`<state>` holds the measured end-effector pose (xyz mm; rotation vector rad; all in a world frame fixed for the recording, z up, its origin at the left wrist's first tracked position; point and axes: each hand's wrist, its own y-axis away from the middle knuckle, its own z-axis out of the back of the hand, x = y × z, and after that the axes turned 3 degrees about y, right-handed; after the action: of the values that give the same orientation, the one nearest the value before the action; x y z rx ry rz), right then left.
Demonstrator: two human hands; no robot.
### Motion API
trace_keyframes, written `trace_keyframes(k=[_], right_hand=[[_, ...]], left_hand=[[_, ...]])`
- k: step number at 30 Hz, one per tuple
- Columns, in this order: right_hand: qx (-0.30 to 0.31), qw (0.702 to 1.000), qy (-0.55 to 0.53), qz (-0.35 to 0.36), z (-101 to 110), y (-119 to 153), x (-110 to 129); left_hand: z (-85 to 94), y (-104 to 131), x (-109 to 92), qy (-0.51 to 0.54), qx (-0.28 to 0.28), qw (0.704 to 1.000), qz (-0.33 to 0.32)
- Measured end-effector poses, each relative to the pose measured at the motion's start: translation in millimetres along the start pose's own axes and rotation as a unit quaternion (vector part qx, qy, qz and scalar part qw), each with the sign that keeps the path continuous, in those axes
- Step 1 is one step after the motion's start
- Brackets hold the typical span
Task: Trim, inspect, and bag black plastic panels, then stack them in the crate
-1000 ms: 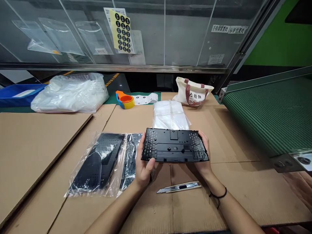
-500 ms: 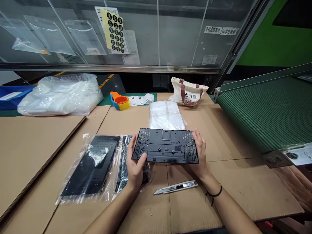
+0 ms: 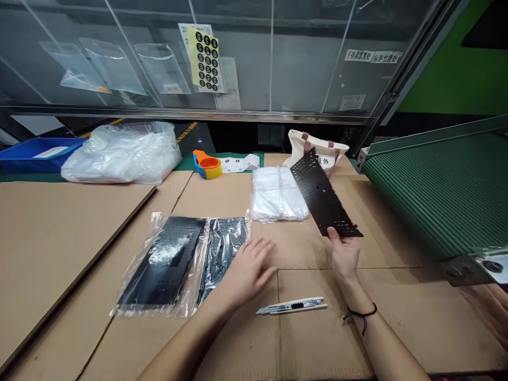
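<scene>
A thin black plastic panel (image 3: 323, 196) with rows of slots is raised and tilted, its lower end pinched in my right hand (image 3: 346, 256). My left hand (image 3: 252, 267) has its fingers stretched out and holds nothing. It hovers by a bagged black panel (image 3: 226, 243) and hides part of it. Left of that, another black panel (image 3: 166, 259) lies flat in a clear plastic bag. A utility knife (image 3: 291, 306) rests on the cardboard between my forearms, its tip pointing left.
Behind are a stack of clear bags (image 3: 273, 196), a cloth bag (image 3: 297, 148), an orange and yellow tape ring (image 3: 208, 165) and a large plastic sack (image 3: 123, 153). A blue bin (image 3: 27, 153) is far left. A green conveyor belt (image 3: 448, 196) flanks the right; another person's hand (image 3: 486, 307) shows below it.
Both hands held the panel flat before. My left hand has let go and moved right and forward; my right hand has carried the panel up to the right and turned it over.
</scene>
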<state>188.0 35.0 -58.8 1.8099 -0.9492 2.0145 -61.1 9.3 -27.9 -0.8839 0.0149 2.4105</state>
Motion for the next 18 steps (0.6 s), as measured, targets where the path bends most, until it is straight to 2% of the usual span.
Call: trace_keyframes(k=[2,5,8,11,14,18], right_hand=[[-0.023,0.999,-0.020,-0.026,-1.0,-4.7,-3.8],[-0.031,0.996,-0.050,-0.060,-2.2,-7.9,-4.6],[-0.023,0.994,-0.074,-0.077,-1.5,-7.8,1.9],[0.017,0.993,-0.076,-0.090,3.5,-7.2,12.7],[0.081,0.992,-0.022,-0.090,12.8,-4.7,20.4],[0.111,0.991,0.055,-0.047,25.8,1.8,18.1]], left_hand=[[-3.2,9.8,-0.9,-0.145,0.058,0.988,-0.008],[-9.2,30.5,8.7,-0.270,0.056,0.961,0.008],[-7.6,49.9,26.1,-0.317,0.043,0.947,0.014],[4.4,56.9,38.8,-0.304,0.045,0.952,-0.002],[25.0,43.0,38.9,-0.266,0.017,0.963,-0.050],[54.0,-10.7,20.6,-0.222,-0.023,0.968,-0.113]])
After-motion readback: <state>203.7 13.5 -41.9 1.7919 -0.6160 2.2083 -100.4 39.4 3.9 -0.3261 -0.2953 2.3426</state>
